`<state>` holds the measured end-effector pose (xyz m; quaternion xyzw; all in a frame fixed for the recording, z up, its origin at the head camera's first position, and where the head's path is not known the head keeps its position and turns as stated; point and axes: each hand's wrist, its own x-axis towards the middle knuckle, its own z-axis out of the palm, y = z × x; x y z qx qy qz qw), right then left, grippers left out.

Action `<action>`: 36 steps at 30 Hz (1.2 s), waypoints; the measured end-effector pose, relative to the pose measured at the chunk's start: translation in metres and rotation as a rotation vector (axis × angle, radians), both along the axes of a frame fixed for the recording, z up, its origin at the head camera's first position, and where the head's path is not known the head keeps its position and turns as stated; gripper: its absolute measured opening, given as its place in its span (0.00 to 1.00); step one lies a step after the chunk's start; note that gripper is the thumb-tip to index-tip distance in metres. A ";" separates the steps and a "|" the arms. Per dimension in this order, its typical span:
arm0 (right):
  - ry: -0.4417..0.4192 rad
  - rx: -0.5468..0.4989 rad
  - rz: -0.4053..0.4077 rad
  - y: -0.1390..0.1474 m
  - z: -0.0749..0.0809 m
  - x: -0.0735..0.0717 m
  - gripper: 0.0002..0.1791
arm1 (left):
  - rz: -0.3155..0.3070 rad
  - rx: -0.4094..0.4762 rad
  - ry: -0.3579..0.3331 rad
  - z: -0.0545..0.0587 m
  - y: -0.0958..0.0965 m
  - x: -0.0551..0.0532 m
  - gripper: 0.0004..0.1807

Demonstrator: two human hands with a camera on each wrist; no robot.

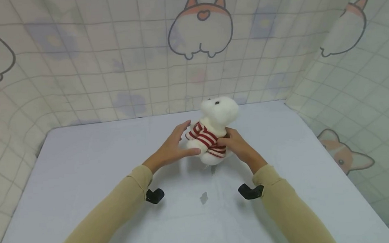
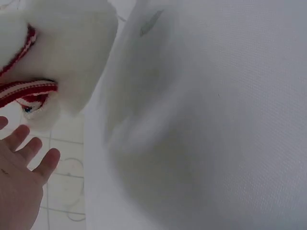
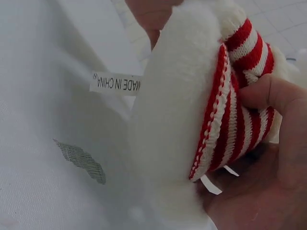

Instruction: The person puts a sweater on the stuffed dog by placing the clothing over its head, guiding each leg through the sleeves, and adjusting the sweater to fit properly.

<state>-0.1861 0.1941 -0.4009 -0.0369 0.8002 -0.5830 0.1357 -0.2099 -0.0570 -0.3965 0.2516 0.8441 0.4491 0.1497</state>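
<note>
A white plush toy (image 1: pixel 221 110) in a red-and-white striped knit sweater (image 1: pixel 206 138) leans over the far middle of the table, its head tilted to the right. My right hand (image 1: pixel 239 145) grips it at the side. In the right wrist view, the thumb (image 3: pixel 264 93) presses into the sweater and the other fingers go behind the body. My left hand (image 1: pixel 169 149) is spread at the toy's left side, thumb by a leg, fingers loosely extended. Whether that thumb touches the plush, I cannot tell. A white label (image 3: pixel 115 84) reading MADE IN CHINA sticks out from the toy's bottom.
The white-covered table (image 1: pixel 99 157) bears a small grey patch (image 1: pixel 203 198) in front of the toy. A tiled-pattern curtain (image 1: pixel 137 65) with cartoon animals borders the back and sides. Black wrist devices (image 1: pixel 155 196) show at both cuffs.
</note>
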 end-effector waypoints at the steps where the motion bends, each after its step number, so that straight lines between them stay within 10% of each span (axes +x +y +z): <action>1: 0.005 -0.019 0.010 0.001 0.000 0.001 0.31 | -0.013 0.013 -0.008 -0.001 0.000 0.000 0.58; 14: 0.019 -0.279 0.121 -0.005 -0.003 0.003 0.17 | -0.034 0.078 -0.136 -0.006 -0.002 -0.002 0.50; 27: 0.237 0.301 -0.135 -0.025 0.008 0.003 0.22 | 0.163 0.206 -0.022 -0.011 -0.007 -0.010 0.37; 36: 0.247 0.279 -0.184 -0.032 0.019 0.010 0.19 | 0.206 0.246 0.063 -0.005 -0.001 -0.011 0.39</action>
